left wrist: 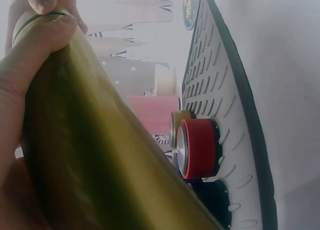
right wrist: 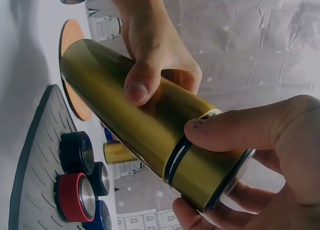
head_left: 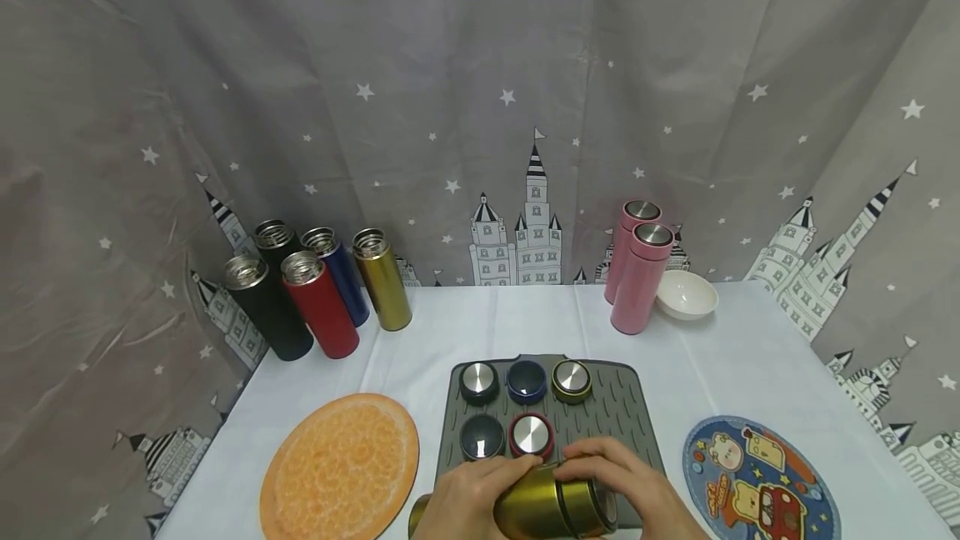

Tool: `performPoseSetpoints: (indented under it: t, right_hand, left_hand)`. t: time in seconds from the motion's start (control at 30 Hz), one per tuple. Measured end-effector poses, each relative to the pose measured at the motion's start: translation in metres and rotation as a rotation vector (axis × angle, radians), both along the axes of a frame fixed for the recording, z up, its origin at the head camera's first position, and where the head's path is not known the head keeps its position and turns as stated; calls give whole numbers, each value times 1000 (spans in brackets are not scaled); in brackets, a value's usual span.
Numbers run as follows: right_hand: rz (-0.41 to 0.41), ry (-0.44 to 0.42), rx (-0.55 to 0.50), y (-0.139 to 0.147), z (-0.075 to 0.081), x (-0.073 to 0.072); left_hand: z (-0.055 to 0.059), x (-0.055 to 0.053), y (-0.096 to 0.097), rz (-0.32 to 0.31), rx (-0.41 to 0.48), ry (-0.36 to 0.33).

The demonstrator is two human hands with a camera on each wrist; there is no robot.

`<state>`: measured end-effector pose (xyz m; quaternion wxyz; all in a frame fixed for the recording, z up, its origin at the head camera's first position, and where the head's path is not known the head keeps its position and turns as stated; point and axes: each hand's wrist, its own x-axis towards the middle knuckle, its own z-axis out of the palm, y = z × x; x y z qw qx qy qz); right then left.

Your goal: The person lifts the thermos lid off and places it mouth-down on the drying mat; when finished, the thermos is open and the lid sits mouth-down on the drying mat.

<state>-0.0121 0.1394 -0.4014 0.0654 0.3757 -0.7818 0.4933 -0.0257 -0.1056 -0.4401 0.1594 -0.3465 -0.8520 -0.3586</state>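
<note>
A gold thermos bottle [head_left: 527, 505] lies nearly level in both hands over the near edge of the grey ridged mat [head_left: 611, 415]. My left hand [head_left: 468, 500] grips its body, with the thumb along the side in the right wrist view. The fingers and thumb of my right hand [head_left: 633, 486] are curled round the gold lid [right wrist: 212, 172] at the bottle's other end. A dark ring shows at the seam between lid and body. On the mat just beyond stand a red-rimmed lid [head_left: 531, 435], a dark lid [head_left: 482, 437] and several more.
At the back left stand lidless bottles: black [head_left: 268, 307], red [head_left: 322, 307], blue [head_left: 341, 273] and gold [head_left: 384, 286]. Two lidded pink bottles [head_left: 641, 282] and a white bowl [head_left: 687, 295] are back right. An orange round mat [head_left: 341, 469] lies left, a blue cartoon mat [head_left: 761, 482] right.
</note>
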Motion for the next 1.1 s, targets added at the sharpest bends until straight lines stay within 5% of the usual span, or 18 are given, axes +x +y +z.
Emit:
performPoseSetpoints:
  t: [0.2, 0.37, 0.7, 0.83, 0.93, 1.1]
  right_hand:
    - [61, 14, -1, 3, 0, -2]
    - [70, -51, 31, 6, 2, -1]
    - [-123, -430, 138, 4, 2, -2]
    - [-119, -513, 152, 5, 3, -4]
    - [-99, -491, 144, 7, 5, -3]
    - [-72, -312, 97, 7, 8, 2]
  left_hand:
    - [2, 1, 2, -34, 3, -120]
    - [0, 2, 3, -46, 11, -123]
    - [2, 3, 7, -21, -9, -121]
    - [1, 3, 7, -21, -6, -101]
    - [0, 3, 7, -32, 2, -92]
    - [1, 4, 5, -49, 26, -108]
